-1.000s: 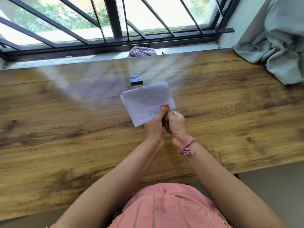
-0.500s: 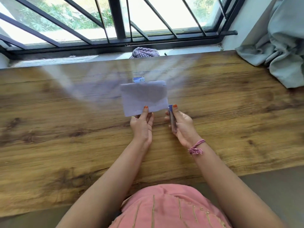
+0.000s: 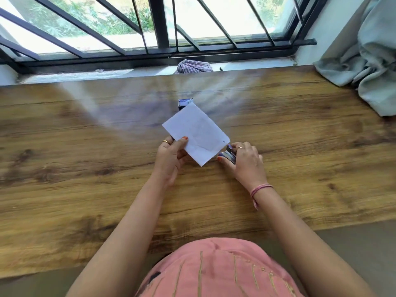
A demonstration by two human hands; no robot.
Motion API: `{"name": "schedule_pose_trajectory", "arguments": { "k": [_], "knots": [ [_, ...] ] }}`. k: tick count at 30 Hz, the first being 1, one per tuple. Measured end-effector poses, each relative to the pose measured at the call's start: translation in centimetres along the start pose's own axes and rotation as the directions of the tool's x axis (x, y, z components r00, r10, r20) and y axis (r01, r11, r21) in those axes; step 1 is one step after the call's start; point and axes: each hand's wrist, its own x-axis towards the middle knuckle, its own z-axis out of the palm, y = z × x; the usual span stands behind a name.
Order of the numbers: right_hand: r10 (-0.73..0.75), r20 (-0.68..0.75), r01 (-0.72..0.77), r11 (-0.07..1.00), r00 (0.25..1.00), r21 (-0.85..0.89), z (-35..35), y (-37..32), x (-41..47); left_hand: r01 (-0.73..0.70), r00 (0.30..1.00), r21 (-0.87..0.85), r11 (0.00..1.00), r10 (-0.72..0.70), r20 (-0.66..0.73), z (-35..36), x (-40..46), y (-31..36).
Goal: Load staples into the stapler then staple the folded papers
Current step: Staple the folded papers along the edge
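- My left hand [image 3: 171,155] pinches the white folded paper [image 3: 196,136], tilting its corner toward the stapler
- My right hand [image 3: 244,161] grips the small blue metal stapler [image 3: 229,154] beside that corner, ready to bite

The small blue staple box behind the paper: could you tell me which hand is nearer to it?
Left. The left hand pinches the folded paper just below the staple box; the right hand, holding the stapler, sits farther off to the right.
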Motion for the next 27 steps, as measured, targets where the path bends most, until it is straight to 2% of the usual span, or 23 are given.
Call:
{"name": "schedule_pose_trajectory", "arguments": {
  "k": [2,4,5,6,7,9,11,16,23,25,27],
  "knots": [
    [0.026,-0.012,-0.024,0.992,1.0,0.121,-1.5,0.1,0.6,0.011,0.998,0.068,0.998,-0.015,0.056,-0.6,0.0,0.6],
    [0.083,-0.032,-0.06,0.898,0.996,0.436,-3.8,-0.2,1.5,0.021,0.992,0.126,0.992,-0.036,0.122,-1.1,-0.1,1.5],
    [0.114,0.065,-0.129,0.784,0.991,0.607,-5.3,-0.7,2.0,0.024,0.987,0.148,0.989,-0.047,0.152,-1.3,-0.1,1.8],
    [0.082,0.224,-0.224,0.633,0.971,0.741,-6.7,-1.3,2.3,0.026,0.982,0.169,0.985,-0.057,0.178,-1.4,0.0,2.1],
    [-0.003,0.389,-0.334,0.509,0.921,0.793,-7.6,-1.9,2.5,0.03,0.977,0.19,0.981,-0.069,0.202,-1.4,0.0,2.5],
    [-0.201,0.559,-0.44,0.431,0.804,0.788,-8.3,-2.9,2.6,0.027,0.962,0.246,0.969,-0.092,0.256,-1.5,0.2,3.2],
    [-0.293,0.593,-0.45,0.431,0.75,0.782,-8.0,-3.4,2.6,0.013,0.95,0.321,0.947,-0.112,0.293,-1.6,0.4,3.9],
    [-0.291,0.613,-0.484,0.407,0.735,0.774,-7.0,-3.3,3.2,-0.037,0.941,0.416,0.908,-0.108,0.32,-2.2,0.9,5.1],
    [-0.248,0.611,-0.475,0.439,0.752,0.763,-6.2,-3.0,4.3,0.002,0.9,0.488,0.873,-0.214,0.38,-2.3,2.0,5.5],
    [-0.264,0.6,-0.485,0.392,0.755,0.782,-5.9,-3.0,4.5,0.0,0.909,0.493,0.87,-0.205,0.362,-2.2,2.4,5.6],
    [-0.287,0.596,-0.524,0.292,0.75,0.8,-5.6,-3.1,4.6,0.015,0.919,0.488,0.873,-0.204,0.337,-2.4,2.8,5.5]
  ]
}}
